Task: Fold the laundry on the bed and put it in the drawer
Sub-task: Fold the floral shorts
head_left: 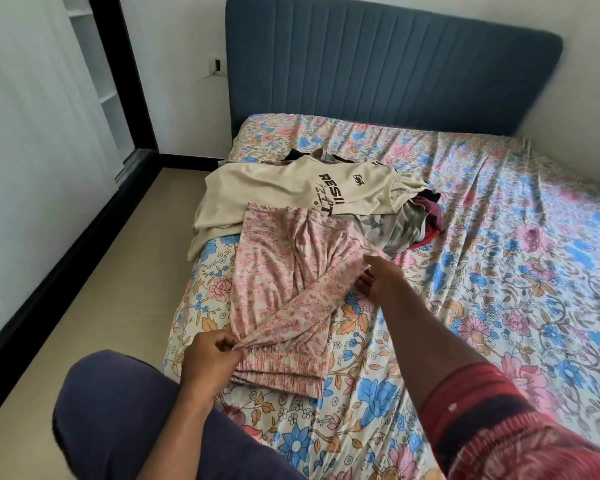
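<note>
Pink floral trousers lie near the bed's left edge, long axis running toward the headboard; your left hand pinches the waistband, your right hand, fingers loose, touches the far fold.

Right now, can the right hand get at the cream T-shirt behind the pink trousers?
Probably yes. The right hand is open beside the pink trousers, and the cream T-shirt lies uncovered just beyond.

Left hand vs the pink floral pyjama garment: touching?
Touching. The head view shows the left hand pinching a bunched edge of the pink floral pyjama garment near its gathered waistband, fingers curled round the cloth with no gap.
</note>
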